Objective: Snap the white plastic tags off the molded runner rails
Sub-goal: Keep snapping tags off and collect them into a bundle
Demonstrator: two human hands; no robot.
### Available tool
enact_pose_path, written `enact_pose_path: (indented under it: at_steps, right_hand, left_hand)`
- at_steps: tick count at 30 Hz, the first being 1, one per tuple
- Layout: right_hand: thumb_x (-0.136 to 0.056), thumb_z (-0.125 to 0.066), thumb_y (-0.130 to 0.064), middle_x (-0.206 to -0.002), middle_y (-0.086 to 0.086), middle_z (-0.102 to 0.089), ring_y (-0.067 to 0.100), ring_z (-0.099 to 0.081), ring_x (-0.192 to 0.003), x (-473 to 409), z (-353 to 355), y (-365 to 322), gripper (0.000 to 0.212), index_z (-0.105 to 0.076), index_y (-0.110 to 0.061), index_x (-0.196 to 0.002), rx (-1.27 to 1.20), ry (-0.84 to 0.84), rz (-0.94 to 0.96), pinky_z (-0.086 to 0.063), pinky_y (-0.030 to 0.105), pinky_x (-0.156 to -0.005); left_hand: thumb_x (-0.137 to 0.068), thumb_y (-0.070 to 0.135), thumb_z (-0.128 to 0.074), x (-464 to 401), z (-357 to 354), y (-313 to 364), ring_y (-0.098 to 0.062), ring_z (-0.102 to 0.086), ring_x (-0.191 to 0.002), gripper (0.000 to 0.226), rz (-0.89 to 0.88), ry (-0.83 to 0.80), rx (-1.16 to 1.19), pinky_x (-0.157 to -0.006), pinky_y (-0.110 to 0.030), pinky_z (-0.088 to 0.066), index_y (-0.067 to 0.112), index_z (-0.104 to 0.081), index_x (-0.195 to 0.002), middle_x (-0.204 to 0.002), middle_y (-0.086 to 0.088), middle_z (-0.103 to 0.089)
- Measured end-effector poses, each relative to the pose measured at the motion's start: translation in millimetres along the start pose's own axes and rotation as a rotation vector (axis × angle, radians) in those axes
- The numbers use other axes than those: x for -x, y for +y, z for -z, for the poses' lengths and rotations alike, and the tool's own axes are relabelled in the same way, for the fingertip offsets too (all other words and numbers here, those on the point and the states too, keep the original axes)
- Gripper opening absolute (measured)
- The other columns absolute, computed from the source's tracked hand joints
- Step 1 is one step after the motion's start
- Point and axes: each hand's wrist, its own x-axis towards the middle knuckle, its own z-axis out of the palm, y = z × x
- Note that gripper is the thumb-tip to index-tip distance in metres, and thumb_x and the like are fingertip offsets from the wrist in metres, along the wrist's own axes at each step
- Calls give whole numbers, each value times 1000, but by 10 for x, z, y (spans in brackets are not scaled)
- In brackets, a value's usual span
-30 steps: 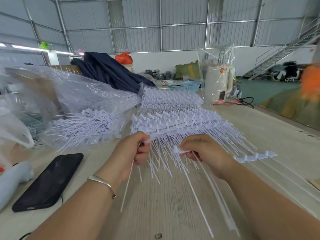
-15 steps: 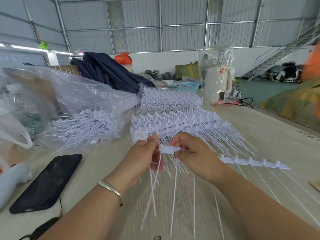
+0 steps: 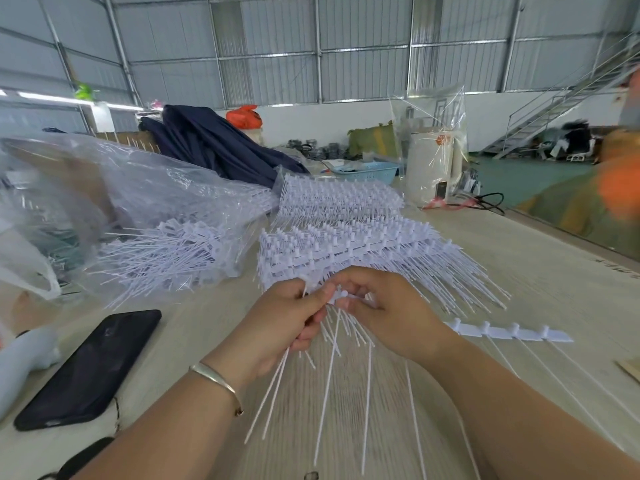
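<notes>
A tall stack of white molded runner rails (image 3: 346,244) with long thin tails lies on the table in front of me. My left hand (image 3: 287,320) grips a small bunch of loose white tags (image 3: 277,393), whose tails hang down past my wrist. My right hand (image 3: 384,313) pinches the head of a white tag (image 3: 341,295) right beside the left thumb. The rest of that rail strip (image 3: 512,332), with several tags on it, sticks out to the right behind my right wrist. Both hands meet just in front of the stack.
A clear plastic bag with several loose white tags (image 3: 162,251) lies at the left. A black phone (image 3: 90,368) rests near my left forearm. A blue basket (image 3: 367,172) and a white bucket in a clear bag (image 3: 429,168) stand at the back. A person in orange (image 3: 620,188) is at far right.
My hands have drawn close together and moved up toward the stack. The left hand now holds more loose tails. The rail strip shifted a little to the right.
</notes>
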Motion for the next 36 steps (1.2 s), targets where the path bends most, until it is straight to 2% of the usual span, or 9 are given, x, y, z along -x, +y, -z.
enact_pose_path:
  at_steps: [4,10,14,17,20,24,27,31,36]
  right_hand:
    - [-89,-65,-33,-84,-6,-66,10,-59,-76,-26,72,9,21,-63,-25,-108,74,-22,-150,-42,19,-68]
    - [-93,-61,-18,-68,5,-57,13,-47,-60,-38,109,16,12,-68,-15,-84,-181,-17,-203,-35,16,-53]
    - [-94,-58,-13,-73,8,-56,11,-50,-64,-25,113,-1,14,-63,-15,-81,-312,-27,-174,-40,18,-63]
    - [-95,-56,-15,-73,4,-57,9,-51,-66,-19,103,-20,12,-61,-12,-85,-360,-57,-167,-42,28,-70]
    - [-96,-55,-14,-66,-5,-57,4,-51,-61,-12,116,-51,14,-59,-11,-84,-409,-74,-139,-39,20,-66]
    - [-96,-55,-10,-67,2,-60,13,-53,-68,5,117,-92,11,-59,-6,-86,-540,-127,-126,-41,21,-75]
    - [-95,-56,-9,-70,2,-62,16,-54,-74,9,95,-103,10,-60,-2,-90,-593,-144,-128,-42,23,-81]
    - [-94,-57,-10,-71,7,-60,17,-53,-68,6,84,-83,12,-60,1,-90,-588,-114,-155,-43,21,-76]
    - [-90,-61,-6,-59,-2,-56,10,-45,-53,-17,127,-14,10,-64,0,-83,-528,-18,-233,-38,17,-55]
  left_hand:
    - [-96,18,-57,-51,4,-27,-9,-30,-38,15,-4,71,89,-35,-15,-21,8,-47,-97,-59,-2,-49]
    - [-94,16,-57,-61,37,-8,-8,-32,-40,17,10,30,181,-34,-16,-19,7,-50,-82,-62,-2,-46]
    - [-89,16,-59,-61,33,19,-6,-31,-39,21,18,-65,336,-32,-15,-17,12,-48,-72,-61,0,-42]
    - [-83,18,-62,-63,37,19,-4,-30,-37,22,92,-150,507,-30,-14,-18,14,-46,-69,-59,2,-40]
    - [-81,18,-65,-65,37,0,-3,-31,-36,23,193,-244,686,-28,-12,-20,13,-44,-72,-57,3,-38]
    - [-64,16,-88,-46,8,-31,-3,-37,-32,35,260,-423,793,-27,-14,-32,9,-55,-75,-54,4,-37]
    - [-53,13,-94,-31,3,-37,-4,-37,-29,49,290,-496,827,-27,-17,-34,13,-54,-80,-44,6,-35]
    - [-72,26,-82,-45,-23,-26,-3,-30,-28,32,196,-447,723,-28,-16,-23,13,-55,-62,-41,7,-32]
    - [-90,27,-61,-85,35,1,-2,-17,-33,29,163,-49,352,-30,-14,-12,16,-54,-64,-43,11,-24]
